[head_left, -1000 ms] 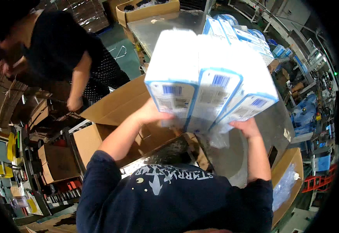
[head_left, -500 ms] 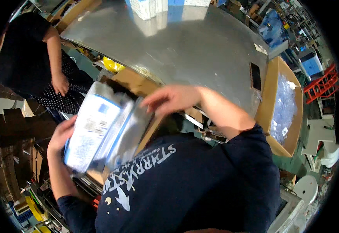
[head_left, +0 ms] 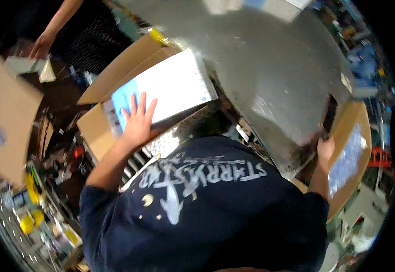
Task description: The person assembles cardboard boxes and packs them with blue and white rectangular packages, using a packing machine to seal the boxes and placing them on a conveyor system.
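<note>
My left hand point(head_left: 138, 122) lies with spread fingers on the blue end of a white-and-blue package point(head_left: 175, 86). The package rests in an open cardboard box point(head_left: 98, 129), and clear plastic film shows at its edges. Over by the right edge of the metal table my right hand point(head_left: 325, 148) is closed. Blur and a dark patch beside its fingers hide what it grips, if anything. A dark phone point(head_left: 329, 113) lies on the table just beyond that hand.
At the right stands a cardboard box point(head_left: 363, 140) holding clear plastic pieces point(head_left: 349, 158). White-and-blue packages point(head_left: 274, 9) stand on the far side of the metal table point(head_left: 270, 68). At the upper left is a co-worker's hand point(head_left: 42, 45); a cardboard piece point(head_left: 7, 122) stands below it.
The packages my hands held have gone down into the cardboard box. My left hand now lies flat on top, and my right hand has moved off to the table's right edge. The view has turned.
</note>
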### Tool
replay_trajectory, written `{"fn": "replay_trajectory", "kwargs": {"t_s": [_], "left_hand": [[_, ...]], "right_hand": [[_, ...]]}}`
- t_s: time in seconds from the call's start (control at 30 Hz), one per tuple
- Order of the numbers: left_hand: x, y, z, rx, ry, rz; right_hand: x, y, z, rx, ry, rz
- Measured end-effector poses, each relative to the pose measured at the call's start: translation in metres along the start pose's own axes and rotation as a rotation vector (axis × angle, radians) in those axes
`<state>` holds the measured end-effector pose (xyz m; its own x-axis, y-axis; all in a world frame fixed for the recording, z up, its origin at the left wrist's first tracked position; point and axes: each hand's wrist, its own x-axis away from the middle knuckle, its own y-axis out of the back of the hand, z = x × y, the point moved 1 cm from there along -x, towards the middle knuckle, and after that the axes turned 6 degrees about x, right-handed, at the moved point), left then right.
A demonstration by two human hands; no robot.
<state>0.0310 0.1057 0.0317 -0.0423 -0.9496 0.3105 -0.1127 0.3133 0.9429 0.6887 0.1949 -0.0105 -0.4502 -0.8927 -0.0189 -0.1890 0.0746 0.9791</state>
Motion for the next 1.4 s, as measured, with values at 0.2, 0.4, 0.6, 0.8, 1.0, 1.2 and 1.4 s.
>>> {"fn": "replay_trajectory", "kwargs": {"t_s": [0.2,0.4,0.6,0.8,1.0,1.2,1.4], "left_hand": [[-0.076,0.027,0.054,0.172,-0.062,-0.059],[-0.091,-0.018,0.161,1.396,0.428,0.952],[-0.023,-0.144,0.077,1.442,0.296,-0.304],[-0.063,-0.07,0.018,0.485,-0.013,-0.515],[-0.109,-0.064,0.015,0.386,-0.078,-0.256],[-0.173,-0.079,-0.011,0.565,0.032,-0.234],[-0.205,-0.111,-0.006,0.652,-0.148,-0.467]], "right_hand": [[0.004,-0.054,0.006,-0.188,0.175,-0.221],[0.003,-0.051,-0.01,-0.354,-0.003,-0.092],[0.009,0.046,0.05,-0.623,0.239,-0.249],[0.054,0.131,0.301,-0.866,0.899,-0.045],[0.115,0.129,0.41,-1.057,1.349,0.323],[0.14,0.092,0.41,-1.075,1.009,0.875],[0.127,0.114,0.423,-0.876,1.025,0.858]]}}
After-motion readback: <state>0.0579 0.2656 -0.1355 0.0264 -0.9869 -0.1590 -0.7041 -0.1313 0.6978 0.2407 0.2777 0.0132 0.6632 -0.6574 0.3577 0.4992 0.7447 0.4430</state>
